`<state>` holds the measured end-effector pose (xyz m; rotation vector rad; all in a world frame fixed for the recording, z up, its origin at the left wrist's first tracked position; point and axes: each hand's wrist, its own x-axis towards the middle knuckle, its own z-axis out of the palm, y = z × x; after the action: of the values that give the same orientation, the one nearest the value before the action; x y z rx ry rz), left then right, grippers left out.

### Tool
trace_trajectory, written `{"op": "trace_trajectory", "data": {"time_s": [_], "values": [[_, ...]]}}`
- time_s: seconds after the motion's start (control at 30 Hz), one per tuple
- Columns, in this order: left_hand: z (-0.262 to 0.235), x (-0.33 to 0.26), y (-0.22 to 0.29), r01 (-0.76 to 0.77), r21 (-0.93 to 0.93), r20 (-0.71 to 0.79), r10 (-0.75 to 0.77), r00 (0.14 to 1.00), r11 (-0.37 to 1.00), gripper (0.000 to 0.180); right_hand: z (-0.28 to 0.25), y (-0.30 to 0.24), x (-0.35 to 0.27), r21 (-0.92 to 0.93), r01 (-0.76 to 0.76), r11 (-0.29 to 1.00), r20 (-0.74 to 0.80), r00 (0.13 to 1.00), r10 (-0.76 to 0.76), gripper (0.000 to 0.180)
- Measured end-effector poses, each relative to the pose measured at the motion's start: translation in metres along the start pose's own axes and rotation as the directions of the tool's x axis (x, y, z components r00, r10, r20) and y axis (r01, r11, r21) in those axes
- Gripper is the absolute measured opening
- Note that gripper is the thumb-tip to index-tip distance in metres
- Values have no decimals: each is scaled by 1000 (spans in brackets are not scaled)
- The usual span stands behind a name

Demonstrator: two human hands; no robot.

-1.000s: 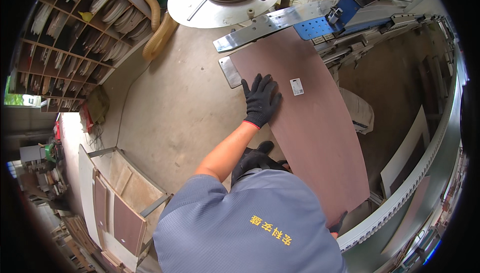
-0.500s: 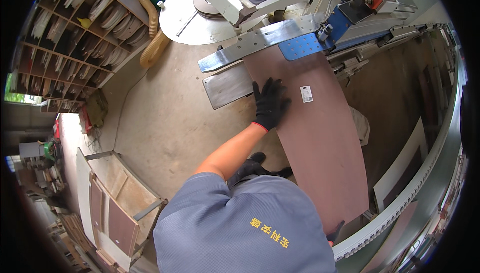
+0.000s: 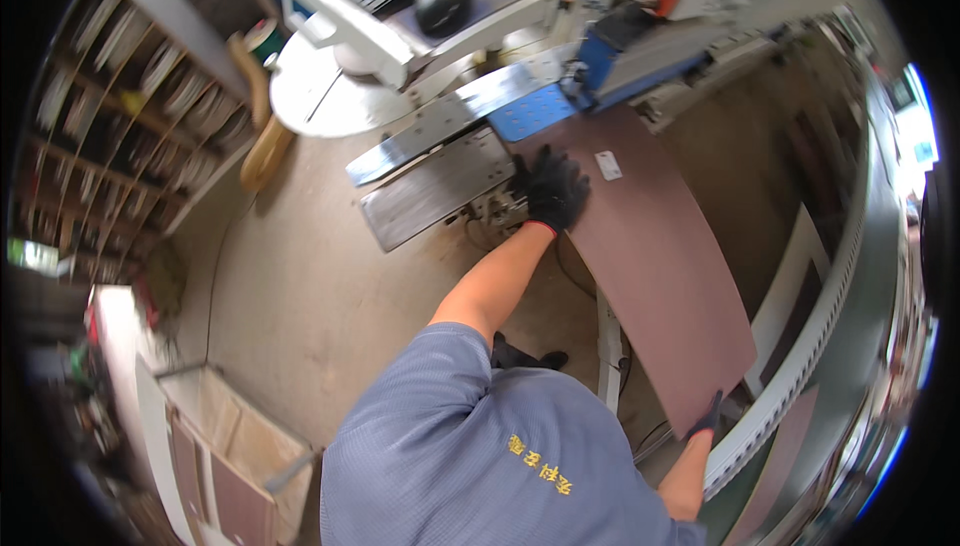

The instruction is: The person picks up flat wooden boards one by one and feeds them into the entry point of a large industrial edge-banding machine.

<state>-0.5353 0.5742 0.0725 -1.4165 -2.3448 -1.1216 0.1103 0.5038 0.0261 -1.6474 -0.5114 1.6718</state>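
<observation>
A long brown panel (image 3: 665, 271) with a curved right edge and a small white label (image 3: 608, 166) stretches from the machine toward my right side. My left hand (image 3: 553, 189), in a black glove, lies over the panel's left edge near its far end, fingers somewhat apart. At the near right corner, my right hand (image 3: 708, 416), also gloved, grips the panel's edge; part of its fingers is hidden. The panel's far end meets a blue perforated plate (image 3: 530, 112) beside a shiny metal bar (image 3: 440, 121). A grey metal support plate (image 3: 435, 191) sits left of my left hand.
A white arm with a black mouse (image 3: 443, 11) overhangs the machine. Shelves of edging rolls (image 3: 130, 116) stand far left, with a cart of boards (image 3: 235, 446) at lower left. A long toothed white rail (image 3: 800, 346) curves along the right.
The panel has shifted right relative to the machine, exposing more of the grey plate. My left hand has moved with it, and more of my right forearm shows. The view has shifted too.
</observation>
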Motion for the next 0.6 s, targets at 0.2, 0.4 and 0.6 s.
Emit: {"op": "trace_trajectory", "data": {"time_s": [0.2, 0.4, 0.6], "values": [[48, 52, -37, -513, 276, 494, 338, 801, 813, 36, 59, -22, -20, -140, -54, 989, -400, 916, -7, 84], [15, -37, -29, -43, -489, 182, 150, 972, 871, 32, 27, 167, -120, 41, -125, 991, 17, 992, 125, 60], [25, -318, -193, -249, -329, 866, 396, 305, 911, 33, -9, 280, -223, 291, -237, 927, -64, 962, 266, 47]]}}
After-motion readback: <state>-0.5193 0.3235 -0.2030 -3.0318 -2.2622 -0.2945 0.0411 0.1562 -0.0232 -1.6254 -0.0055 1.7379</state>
